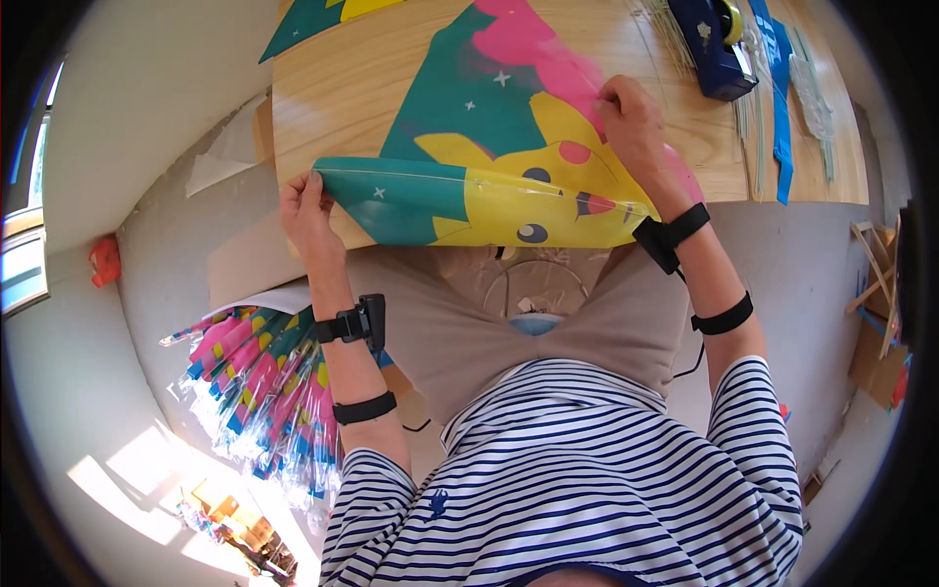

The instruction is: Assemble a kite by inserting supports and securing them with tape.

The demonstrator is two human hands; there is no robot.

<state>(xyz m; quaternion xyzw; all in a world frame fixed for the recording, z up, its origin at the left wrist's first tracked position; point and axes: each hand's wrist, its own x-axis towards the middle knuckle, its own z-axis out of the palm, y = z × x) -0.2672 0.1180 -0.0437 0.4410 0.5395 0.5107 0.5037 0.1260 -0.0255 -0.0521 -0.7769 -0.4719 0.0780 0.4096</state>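
A large kite-like sheet, printed green, pink and yellow with a cartoon face, lies on the wooden table in front of me. Its near part is folded over toward the middle, and a thin pale line, perhaps a rod, runs along the fold. My left hand pinches the left corner of that folded part between thumb and fingers. Over the pink right edge of the sheet, my right hand is closed, fingertips pressed together. What lies between those fingertips is too small to make out.
A dark blue tape dispenser stands at the far right of the wooden table. Thin pale rods and a blue strip lie beside it. Left of my lap is a bundle of colourful items in clear plastic.
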